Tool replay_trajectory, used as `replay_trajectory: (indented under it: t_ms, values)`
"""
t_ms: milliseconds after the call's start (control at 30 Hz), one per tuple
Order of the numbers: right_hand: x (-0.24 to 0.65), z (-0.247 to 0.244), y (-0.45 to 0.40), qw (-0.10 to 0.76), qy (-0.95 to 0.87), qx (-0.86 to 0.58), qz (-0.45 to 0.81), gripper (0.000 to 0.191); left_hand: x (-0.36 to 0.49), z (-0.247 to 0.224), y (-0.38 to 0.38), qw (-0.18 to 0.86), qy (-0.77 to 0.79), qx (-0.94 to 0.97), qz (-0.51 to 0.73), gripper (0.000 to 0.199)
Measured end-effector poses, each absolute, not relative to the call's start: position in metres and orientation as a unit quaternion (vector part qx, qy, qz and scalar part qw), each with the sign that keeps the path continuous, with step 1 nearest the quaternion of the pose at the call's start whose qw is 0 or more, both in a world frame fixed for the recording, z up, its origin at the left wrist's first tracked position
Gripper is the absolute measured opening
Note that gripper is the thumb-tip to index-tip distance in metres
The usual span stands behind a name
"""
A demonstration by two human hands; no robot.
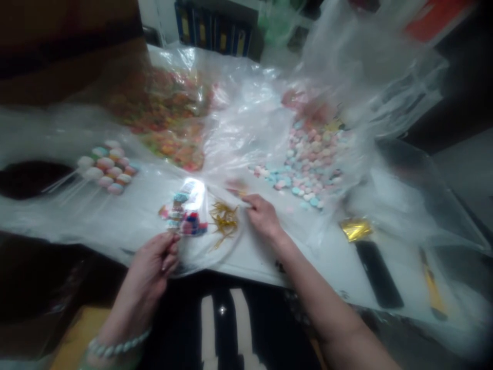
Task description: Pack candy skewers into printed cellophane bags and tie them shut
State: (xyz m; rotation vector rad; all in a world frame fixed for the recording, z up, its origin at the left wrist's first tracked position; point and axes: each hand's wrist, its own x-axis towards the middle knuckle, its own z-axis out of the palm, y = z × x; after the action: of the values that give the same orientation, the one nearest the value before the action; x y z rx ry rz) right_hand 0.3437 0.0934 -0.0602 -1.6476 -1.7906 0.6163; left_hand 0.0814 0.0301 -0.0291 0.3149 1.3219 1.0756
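Observation:
My left hand [156,259] is closed, its thumb and fingers pinching the lower end of a short stack of coloured sweets [177,209]; any stick is hidden by the fingers. Right beside the stack lies a red, blue and white piece [193,224], too blurred to name. My right hand [264,216] is closed too, pinching near a blurred pink and yellow piece [236,186] whose kind I cannot make out. Gold twist ties [224,221] lie in a loose tuft between both hands, over clear plastic.
Sweets on white sticks [106,167] lie at left. Behind are a plastic bag of orange-green sweets [173,123] and loose pastel sweets [308,159]. On the right are a gold packet [356,229], a black phone [379,274] and a yellow cutter [433,288]. A cardboard box [69,51] stands back left.

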Motion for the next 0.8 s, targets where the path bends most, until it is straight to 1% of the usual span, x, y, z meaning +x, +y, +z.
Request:
replay_trajectory:
  t_ms: [33, 100, 200, 267, 333, 400, 500, 567, 667, 800]
  values:
    - [0.341, -0.063, 0.097, 0.310, -0.684, -0.615, 0.240, 0.041, 0.083, -0.030, 0.030, 0.653, 0.579, 0.143, 0.467, 0.019]
    - [0.337, -0.068, 0.101, 0.307, -0.692, -0.607, 0.241, 0.036, 0.083, -0.030, 0.030, 0.660, 0.577, 0.150, 0.458, 0.021]
    - [0.336, -0.071, 0.100, 0.300, -0.671, -0.627, 0.258, 0.025, 0.083, -0.028, 0.028, 0.661, 0.578, 0.155, 0.454, 0.023]
    - [0.337, -0.067, 0.095, 0.312, -0.649, -0.643, 0.262, 0.022, 0.084, -0.027, 0.028, 0.663, 0.577, 0.157, 0.451, 0.024]
    - [0.334, -0.059, 0.085, 0.339, -0.655, -0.640, 0.215, 0.022, 0.086, -0.026, 0.028, 0.668, 0.576, 0.154, 0.446, 0.025]
    - [0.322, -0.047, 0.072, 0.354, -0.702, -0.606, 0.120, 0.022, 0.091, -0.026, 0.028, 0.674, 0.576, 0.150, 0.438, 0.026]
    - [0.289, -0.034, 0.054, 0.338, -0.790, -0.511, -0.018, 0.020, 0.102, -0.029, 0.028, 0.689, 0.570, 0.151, 0.421, 0.032]
    - [0.265, -0.031, 0.046, 0.333, -0.819, -0.461, -0.075, 0.023, 0.108, -0.032, 0.026, 0.701, 0.557, 0.155, 0.418, 0.036]
    - [0.243, -0.036, 0.041, 0.342, -0.831, -0.427, -0.103, 0.029, 0.113, -0.036, 0.021, 0.719, 0.529, 0.159, 0.422, 0.042]
    - [0.237, -0.047, 0.039, 0.332, -0.845, -0.412, -0.080, 0.028, 0.109, -0.038, 0.019, 0.725, 0.509, 0.160, 0.436, 0.041]
